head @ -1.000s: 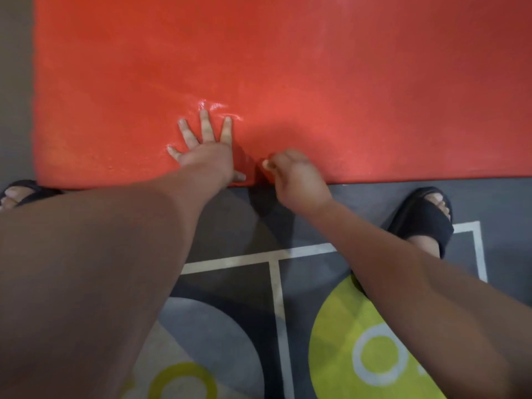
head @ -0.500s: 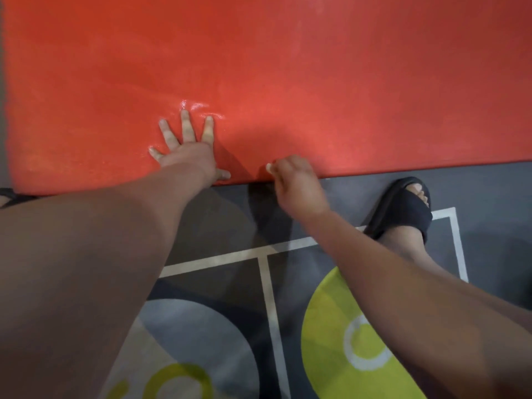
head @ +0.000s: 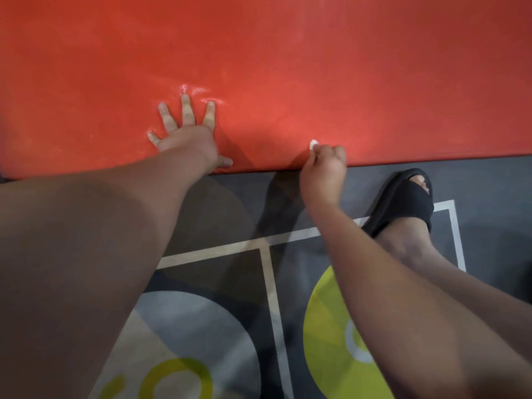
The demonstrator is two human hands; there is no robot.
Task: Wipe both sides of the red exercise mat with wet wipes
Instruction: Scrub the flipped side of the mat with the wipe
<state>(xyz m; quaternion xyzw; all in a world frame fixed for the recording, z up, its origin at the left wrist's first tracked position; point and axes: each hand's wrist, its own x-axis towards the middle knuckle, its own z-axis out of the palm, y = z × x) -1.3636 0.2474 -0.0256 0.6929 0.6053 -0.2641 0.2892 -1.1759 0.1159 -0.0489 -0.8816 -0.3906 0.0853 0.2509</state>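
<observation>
The red exercise mat (head: pixel 288 67) lies flat across the whole upper half of the head view, its near edge running left to right. My left hand (head: pixel 187 136) presses flat on the mat near that edge, fingers spread wide, with a wet sheen around the fingertips. My right hand (head: pixel 325 165) is closed at the mat's near edge, to the right of the left hand. A small white bit of wet wipe (head: pixel 313 145) sticks out above its fingers and touches the mat.
Below the mat is a dark grey floor (head: pixel 489 182) with pale lines, a yellow-green circle (head: pixel 328 326) and a grey circle (head: pixel 195 326). My right foot in a black slide sandal (head: pixel 403 203) stands just off the mat's edge at the right.
My right hand has slid to the right along the mat's near edge, away from the left hand, and the white wipe now shows. The left hand stays pressed flat.
</observation>
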